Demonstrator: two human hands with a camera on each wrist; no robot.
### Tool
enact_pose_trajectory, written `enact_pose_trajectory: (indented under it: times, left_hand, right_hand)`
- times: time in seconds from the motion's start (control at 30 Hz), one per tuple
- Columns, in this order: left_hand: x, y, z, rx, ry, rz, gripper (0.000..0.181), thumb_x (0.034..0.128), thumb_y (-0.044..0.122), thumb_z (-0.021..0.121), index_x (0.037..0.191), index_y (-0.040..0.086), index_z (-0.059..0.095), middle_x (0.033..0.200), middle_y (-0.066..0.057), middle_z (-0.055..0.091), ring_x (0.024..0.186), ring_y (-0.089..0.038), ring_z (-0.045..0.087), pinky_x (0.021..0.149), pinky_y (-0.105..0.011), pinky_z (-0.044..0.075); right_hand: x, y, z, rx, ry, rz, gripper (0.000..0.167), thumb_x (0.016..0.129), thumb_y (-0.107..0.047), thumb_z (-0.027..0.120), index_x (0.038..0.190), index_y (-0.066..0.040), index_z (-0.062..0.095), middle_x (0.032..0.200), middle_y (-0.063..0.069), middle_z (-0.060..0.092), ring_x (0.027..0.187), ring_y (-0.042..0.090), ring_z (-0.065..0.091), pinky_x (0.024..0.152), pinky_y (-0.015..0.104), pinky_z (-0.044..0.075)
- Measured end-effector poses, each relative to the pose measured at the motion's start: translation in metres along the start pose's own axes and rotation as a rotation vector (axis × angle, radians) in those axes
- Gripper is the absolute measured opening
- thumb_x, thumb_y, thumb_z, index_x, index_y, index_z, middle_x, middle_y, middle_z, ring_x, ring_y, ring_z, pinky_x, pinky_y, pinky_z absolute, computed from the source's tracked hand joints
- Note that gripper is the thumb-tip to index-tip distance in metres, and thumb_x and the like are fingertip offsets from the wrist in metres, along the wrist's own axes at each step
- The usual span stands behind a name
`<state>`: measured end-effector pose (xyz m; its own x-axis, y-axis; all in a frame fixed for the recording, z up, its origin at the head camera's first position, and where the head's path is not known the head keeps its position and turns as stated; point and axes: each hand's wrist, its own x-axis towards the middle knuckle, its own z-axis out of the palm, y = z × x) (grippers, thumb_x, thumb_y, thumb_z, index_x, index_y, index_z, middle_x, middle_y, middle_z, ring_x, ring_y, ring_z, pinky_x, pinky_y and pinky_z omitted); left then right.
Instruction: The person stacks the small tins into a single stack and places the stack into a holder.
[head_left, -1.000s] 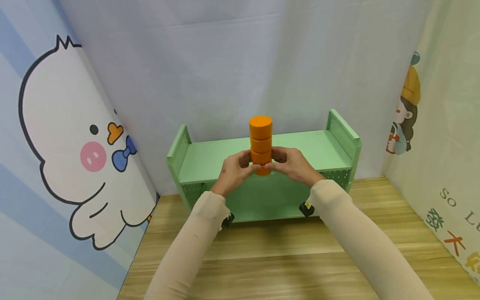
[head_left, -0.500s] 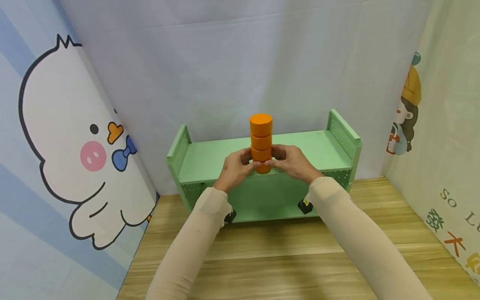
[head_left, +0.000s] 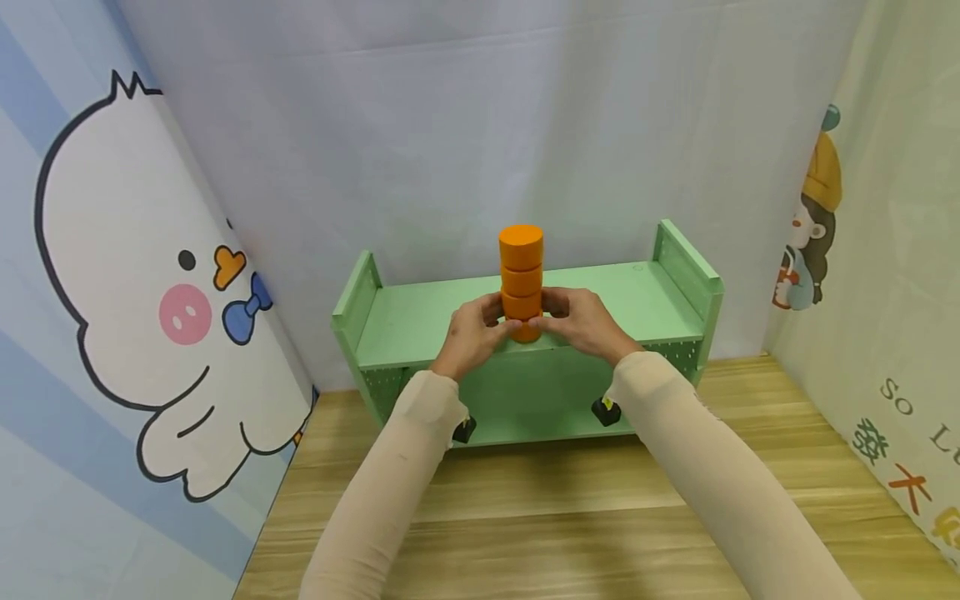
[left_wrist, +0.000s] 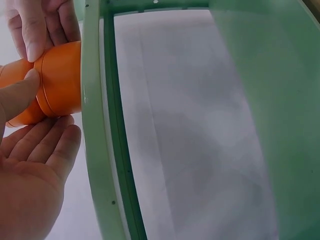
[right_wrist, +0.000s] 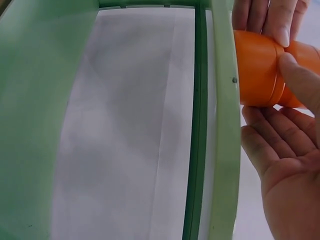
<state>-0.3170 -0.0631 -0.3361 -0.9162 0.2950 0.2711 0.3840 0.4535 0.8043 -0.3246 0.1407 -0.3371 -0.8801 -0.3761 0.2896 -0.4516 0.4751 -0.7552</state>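
Several orange cylindrical pieces (head_left: 521,265) form one upright stack over the middle of a green shelf (head_left: 607,300), near its front edge. My left hand (head_left: 471,335) holds the lower part of the stack from the left, thumb in front and fingers at the side and behind. From the right, my right hand (head_left: 583,325) holds it in the same way. In the left wrist view, the lowest orange piece (left_wrist: 62,77) meets the shelf board's edge (left_wrist: 92,120). Both thumbs lie by the seam above that piece in the wrist views. Whether its base rests fully on the board is hidden.
Raised green side panels (head_left: 686,262) bound the shelf's upper board at both ends. Below it lies a lower green level (head_left: 532,396). The shelf stands on a wood-grain table (head_left: 540,533), with a pale curtain (head_left: 450,150) behind and printed cloths at both sides.
Over the last second both hands and the orange stack have shifted slightly upward in the head view, farther over the shelf. Both hands keep their hold on the stack.
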Motion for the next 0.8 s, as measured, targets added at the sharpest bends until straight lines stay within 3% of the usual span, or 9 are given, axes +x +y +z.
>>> enact_pose_trajectory:
  times: [0.23, 0.57, 0.8]
  left_hand:
    - [0.0009, -0.0007, 0.0015, 0.005, 0.017, 0.012, 0.054, 0.0966, 0.014, 0.067, 0.147, 0.006, 0.049, 0.14, -0.011, 0.059, 0.127, -0.022, 0.057, 0.104, -0.034, 0.05]
    - [0.0009, -0.0025, 0.0001, 0.002, 0.016, -0.019, 0.06, 0.0974, 0.016, 0.065, 0.152, 0.008, 0.042, 0.145, -0.01, 0.053, 0.132, -0.021, 0.053, 0.106, -0.033, 0.048]
    - [-0.0013, -0.0034, -0.0062, 0.024, 0.025, -0.054, 0.069, 0.0965, 0.022, 0.068, 0.155, 0.004, 0.034, 0.152, -0.014, 0.045, 0.136, -0.024, 0.048, 0.107, -0.034, 0.047]
  right_hand:
    - [0.0019, 0.0003, 0.0031, 0.003, 0.013, 0.004, 0.053, 0.097, -0.018, 0.068, 0.145, -0.005, 0.051, 0.141, 0.014, 0.057, 0.124, 0.032, 0.058, 0.104, 0.047, 0.049]
    - [0.0024, -0.0049, 0.0047, -0.004, 0.011, 0.003, 0.053, 0.098, -0.017, 0.067, 0.147, -0.004, 0.05, 0.142, 0.015, 0.055, 0.126, 0.032, 0.056, 0.106, 0.048, 0.048]
    - [0.0005, -0.0064, 0.002, -0.051, 0.014, 0.068, 0.062, 0.098, -0.024, 0.067, 0.151, -0.004, 0.042, 0.147, 0.018, 0.05, 0.131, 0.035, 0.052, 0.108, 0.05, 0.045]
